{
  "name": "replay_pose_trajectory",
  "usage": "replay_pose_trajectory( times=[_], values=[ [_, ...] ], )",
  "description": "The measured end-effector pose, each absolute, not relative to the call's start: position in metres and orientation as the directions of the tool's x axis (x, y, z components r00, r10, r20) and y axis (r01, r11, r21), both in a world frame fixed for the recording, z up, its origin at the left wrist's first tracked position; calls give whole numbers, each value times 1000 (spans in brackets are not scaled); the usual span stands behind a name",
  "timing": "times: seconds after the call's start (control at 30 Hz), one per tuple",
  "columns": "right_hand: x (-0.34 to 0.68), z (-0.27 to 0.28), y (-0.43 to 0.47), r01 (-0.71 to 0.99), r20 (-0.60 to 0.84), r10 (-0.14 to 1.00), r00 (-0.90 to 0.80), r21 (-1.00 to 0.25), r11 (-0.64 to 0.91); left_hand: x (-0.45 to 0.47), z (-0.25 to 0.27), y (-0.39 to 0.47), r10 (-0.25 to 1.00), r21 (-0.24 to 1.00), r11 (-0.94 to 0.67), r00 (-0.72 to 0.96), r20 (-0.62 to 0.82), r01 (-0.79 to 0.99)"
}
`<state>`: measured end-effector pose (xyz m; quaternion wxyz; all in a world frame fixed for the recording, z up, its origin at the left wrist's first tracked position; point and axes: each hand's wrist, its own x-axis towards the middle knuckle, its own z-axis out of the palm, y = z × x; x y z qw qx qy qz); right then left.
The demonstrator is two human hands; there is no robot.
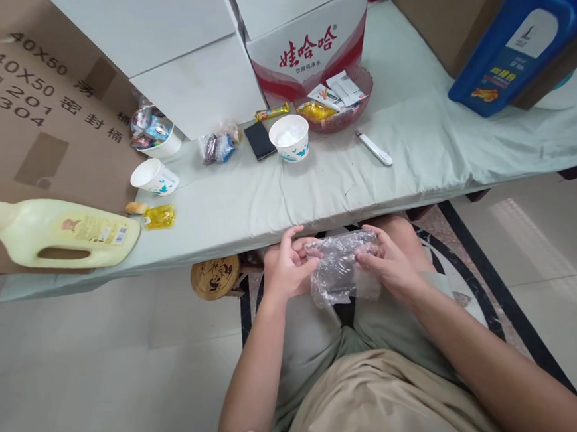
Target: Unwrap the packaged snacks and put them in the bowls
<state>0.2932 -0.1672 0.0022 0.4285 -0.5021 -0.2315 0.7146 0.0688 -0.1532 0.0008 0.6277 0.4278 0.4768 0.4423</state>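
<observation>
A crinkled piece of clear plastic wrap (341, 268) is stretched between my two hands, above my lap and just in front of the table's edge. My left hand (291, 264) pinches its left side between thumb and fingers. On the other side, my right hand (384, 260) grips the wrap the same way. Whether it is a bag or a loose sheet, I cannot tell. Nearest on the table is a paper cup (299, 150) with something white inside. A white box cutter (374, 148) lies to the right of that cup.
A red bowl (367, 106) holds packets. Beside the cup lie a black flat item (259, 142) and wrapped snacks (223, 148). Another paper cup (158, 179), a yellow jug (70, 233) and a cardboard box (38, 149) stand left; a blue bottle (514, 32) leans right. Below is a stool (215, 277).
</observation>
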Motion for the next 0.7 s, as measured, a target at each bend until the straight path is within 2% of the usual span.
replay_pose_trajectory(
  times=[0.07,0.17,0.23,0.33,0.47,0.7],
  values=[
    [292,1,-166,-464,-481,873,-77,-758,-459,73,-1,-155,933,896,343,214,-290,-281],
    [293,-7,-165,-572,-496,857,-137,-667,-477,81,-10,-159,836,823,517,349,-424,-237],
    [294,-16,-166,-505,-506,836,-214,-675,-538,86,-16,-161,835,842,519,300,-462,-146],
    [297,-26,-169,-302,-502,830,-241,-774,-556,89,-20,-160,885,895,445,161,-438,-11],
    [299,-29,-171,-212,-479,859,-179,-834,-509,84,-16,-159,849,869,485,184,-495,100],
    [308,-21,-178,-386,-429,890,-157,-803,-455,67,-8,-166,844,836,523,237,-481,-165]
  ],
)
